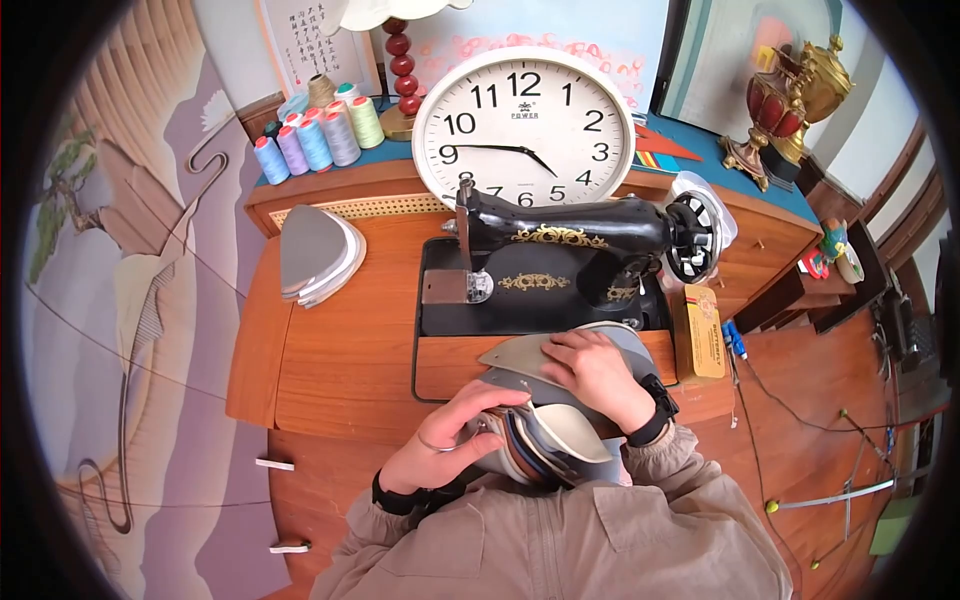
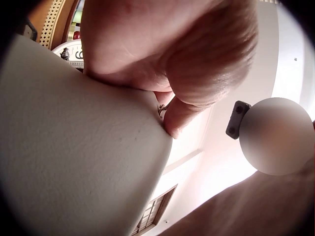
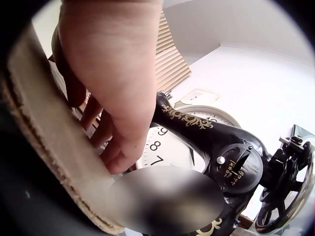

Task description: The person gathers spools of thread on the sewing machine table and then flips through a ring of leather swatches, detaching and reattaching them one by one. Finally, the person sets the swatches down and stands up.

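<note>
Against the torso, the left hand (image 1: 450, 440) grips a bundle of curved pieces (image 1: 570, 432) in grey, white, brown and blue, thumb and fingers round its left edge. In the left wrist view the left hand (image 2: 167, 54) holds the edge of a pale piece (image 2: 78, 137). The right hand (image 1: 595, 375) lies palm down on a grey-beige pointed piece (image 1: 512, 356), over more grey pieces at the front of the sewing machine (image 1: 570, 225). In the right wrist view the fingers of the right hand (image 3: 110, 83) rest on a beige piece with a rough edge (image 3: 54, 147).
A stack of grey and white pieces (image 1: 322, 255) lies on the table's left side. A yellow box (image 1: 700, 335) stands right of the machine. Behind are a large clock (image 1: 525, 125), thread spools (image 1: 315, 140), a lamp base (image 1: 402, 75) and gold-red ornaments (image 1: 780, 115).
</note>
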Demonstrator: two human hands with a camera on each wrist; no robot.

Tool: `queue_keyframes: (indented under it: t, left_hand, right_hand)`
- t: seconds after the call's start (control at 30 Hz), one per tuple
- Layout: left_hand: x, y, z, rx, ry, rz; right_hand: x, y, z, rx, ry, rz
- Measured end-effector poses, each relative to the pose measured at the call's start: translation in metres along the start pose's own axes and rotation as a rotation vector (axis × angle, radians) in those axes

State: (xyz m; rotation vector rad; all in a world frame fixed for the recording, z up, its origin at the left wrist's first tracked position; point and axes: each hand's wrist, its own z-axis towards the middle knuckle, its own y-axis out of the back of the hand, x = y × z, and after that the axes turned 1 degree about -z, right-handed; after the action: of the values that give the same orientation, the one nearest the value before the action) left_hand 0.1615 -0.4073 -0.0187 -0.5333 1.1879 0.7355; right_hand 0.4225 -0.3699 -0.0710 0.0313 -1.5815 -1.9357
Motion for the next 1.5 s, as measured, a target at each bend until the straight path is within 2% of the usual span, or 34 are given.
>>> queue_keyframes:
  t: [0.07,0.2,0.33,0.4,0.53,0.63,0.7,1.0,1.13,1.2,1.5]
  left_hand:
    - [-0.002,-0.001,0.003,0.012,-0.019,0.045]
    - [-0.002,-0.005,0.004,0.006,0.011,0.058]
    - [-0.003,-0.009,0.005,0.007,0.035,0.059]
    - [-0.003,-0.010,0.007,0.009,0.038,0.055]
    - [-0.010,-0.011,0.007,0.072,0.016,0.077]
    - [-0.011,-0.009,-0.001,0.098,-0.008,-0.052]
    - [-0.016,-0.004,-0.003,0.120,-0.065,-0.058]
    - [-0.015,-0.003,-0.008,0.175,-0.063,-0.074]
    - [-0.013,0.005,-0.016,0.157,-0.073,-0.080]
    - [-0.013,0.008,-0.021,0.126,-0.072,-0.065]
    - [-0.009,0.018,-0.029,0.093,-0.080,-0.075]
  right_hand:
    - [0.013,0.010,0.002,0.037,0.063,0.015]
    - [0.009,-0.002,-0.002,0.013,0.167,0.063]
    - [0.001,-0.005,-0.004,0.031,0.124,0.168]
    - [0.012,0.003,-0.003,0.014,0.164,0.066]
    - [0.005,-0.008,-0.003,-0.020,0.166,0.092]
    - [0.001,-0.009,-0.002,0.012,0.136,0.129]
    - [0.010,-0.001,-0.001,0.023,0.121,0.092]
    - [0.020,-0.002,0.001,0.108,0.145,-0.021]
    - [0.020,-0.011,0.001,0.142,0.168,-0.074]
    - [0.019,-0.013,0.001,0.060,0.206,-0.045]
    - [0.022,-0.014,0.012,0.039,0.223,0.013]
